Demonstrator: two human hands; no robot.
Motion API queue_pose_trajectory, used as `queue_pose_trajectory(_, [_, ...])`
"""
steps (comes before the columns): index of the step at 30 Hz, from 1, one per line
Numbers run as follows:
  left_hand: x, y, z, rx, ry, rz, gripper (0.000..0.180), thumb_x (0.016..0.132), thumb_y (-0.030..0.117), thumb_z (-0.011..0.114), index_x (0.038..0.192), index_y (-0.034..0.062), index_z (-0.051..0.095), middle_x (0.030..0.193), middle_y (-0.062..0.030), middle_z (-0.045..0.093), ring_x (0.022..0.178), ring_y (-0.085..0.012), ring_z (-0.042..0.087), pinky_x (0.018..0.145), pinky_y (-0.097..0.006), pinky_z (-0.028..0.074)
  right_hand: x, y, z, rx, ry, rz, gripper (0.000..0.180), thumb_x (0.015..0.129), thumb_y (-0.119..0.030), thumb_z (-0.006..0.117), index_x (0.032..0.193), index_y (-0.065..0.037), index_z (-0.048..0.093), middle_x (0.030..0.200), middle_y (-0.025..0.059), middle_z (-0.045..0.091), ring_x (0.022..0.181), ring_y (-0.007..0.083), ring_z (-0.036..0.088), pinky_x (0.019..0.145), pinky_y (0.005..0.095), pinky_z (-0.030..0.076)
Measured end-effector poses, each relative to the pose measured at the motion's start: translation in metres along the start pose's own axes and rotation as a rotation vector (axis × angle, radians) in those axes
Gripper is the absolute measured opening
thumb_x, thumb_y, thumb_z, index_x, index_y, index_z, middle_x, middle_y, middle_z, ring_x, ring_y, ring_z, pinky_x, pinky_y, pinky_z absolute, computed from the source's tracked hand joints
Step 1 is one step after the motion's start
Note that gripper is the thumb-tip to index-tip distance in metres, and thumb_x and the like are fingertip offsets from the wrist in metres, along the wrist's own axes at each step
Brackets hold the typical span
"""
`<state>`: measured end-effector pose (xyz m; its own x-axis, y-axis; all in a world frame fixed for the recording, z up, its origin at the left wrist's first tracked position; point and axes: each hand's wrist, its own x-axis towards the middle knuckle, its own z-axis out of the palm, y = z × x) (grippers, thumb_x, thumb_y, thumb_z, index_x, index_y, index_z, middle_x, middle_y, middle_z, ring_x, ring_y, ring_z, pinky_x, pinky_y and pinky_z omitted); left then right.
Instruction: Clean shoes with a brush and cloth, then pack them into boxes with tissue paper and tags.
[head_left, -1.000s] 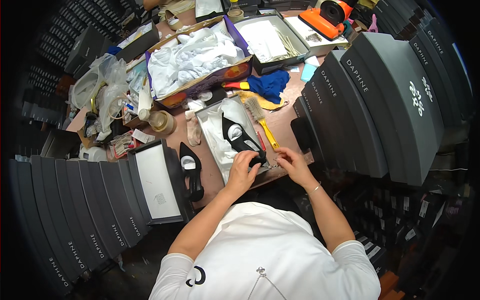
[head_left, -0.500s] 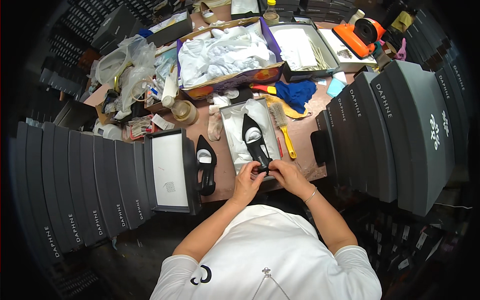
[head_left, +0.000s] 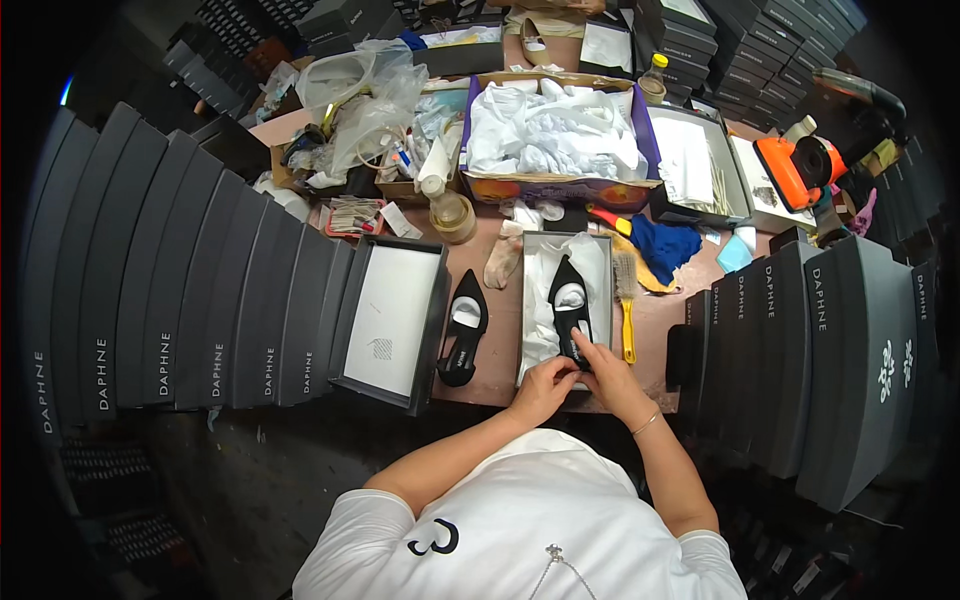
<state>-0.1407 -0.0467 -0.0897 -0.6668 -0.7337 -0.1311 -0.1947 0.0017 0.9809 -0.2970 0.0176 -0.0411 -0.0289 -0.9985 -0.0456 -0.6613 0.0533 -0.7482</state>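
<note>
A black pointed shoe (head_left: 570, 305) stuffed with white paper lies in an open shoe box (head_left: 598, 252) lined with white tissue, in the middle of the table. My left hand (head_left: 541, 388) and my right hand (head_left: 606, 372) meet at the heel end of this shoe, fingers closed on it. A second black pointed shoe (head_left: 463, 330) lies on the bare table just left of the box, untouched.
A box lid (head_left: 390, 320) lies open at the left. A yellow-handled brush (head_left: 626, 300) rests right of the box. Behind stand a carton of white tissue paper (head_left: 555, 130), a tape roll (head_left: 452, 215), a blue cloth (head_left: 662, 245) and an orange tool (head_left: 797, 165). Dark shoe boxes (head_left: 200, 290) are stacked on both sides.
The view has shifted, so the table sits more centred. Both hands stay at the heel of the boxed shoe, now pressed closer together on it.
</note>
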Motion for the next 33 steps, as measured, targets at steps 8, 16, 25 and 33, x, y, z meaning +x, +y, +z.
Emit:
queue_pose_trajectory(8, [0.001, -0.003, 0.002, 0.055, -0.046, -0.102, 0.015, 0.088, 0.010, 0.063, 0.095, -0.0032, 0.063, 0.083, -0.0114, 0.067, 0.077, -0.0163, 0.066, 0.070, -0.028, 0.052, 0.010, 0.005, -0.007, -0.059, -0.158, -0.201, 0.087, 0.072, -0.003, 0.072, 0.147, -0.013, 0.028, 0.116, 0.0180, 0.053, 0.089, 0.0365, 0.059, 0.075, 0.0413, 0.050])
queue_pose_trajectory(16, [-0.007, -0.041, -0.004, -0.019, 0.135, -0.090, 0.013, 0.094, 0.011, 0.055, 0.094, -0.0018, 0.053, 0.087, -0.0078, 0.060, 0.080, -0.0145, 0.064, 0.072, -0.027, 0.052, -0.004, 0.012, -0.032, 0.012, -0.131, 0.083, 0.077, 0.071, -0.006, 0.076, 0.139, -0.011, 0.040, 0.111, 0.0196, 0.059, 0.098, 0.0374, 0.060, 0.080, 0.0403, 0.049])
queue_pose_trajectory(25, [-0.001, -0.032, -0.032, -0.729, 0.458, -0.287, 0.010, 0.099, 0.016, 0.048, 0.100, 0.0054, 0.047, 0.091, -0.0107, 0.058, 0.087, -0.0193, 0.063, 0.082, -0.034, 0.055, -0.015, 0.032, -0.072, -0.017, -0.222, 0.258, 0.022, 0.080, -0.013, 0.067, 0.098, 0.000, 0.066, 0.083, 0.0241, 0.064, 0.081, 0.0391, 0.063, 0.071, 0.0409, 0.049])
queue_pose_trajectory(33, [0.024, -0.018, -0.061, -0.728, 0.424, -0.306, 0.014, 0.099, 0.018, 0.048, 0.102, 0.0042, 0.047, 0.087, -0.0085, 0.057, 0.081, -0.0195, 0.063, 0.077, -0.033, 0.053, -0.018, 0.030, -0.064, 0.019, -0.050, 0.247, 0.021, 0.080, -0.016, 0.069, 0.091, 0.001, 0.065, 0.086, 0.0180, 0.064, 0.083, 0.0342, 0.062, 0.076, 0.0408, 0.047])
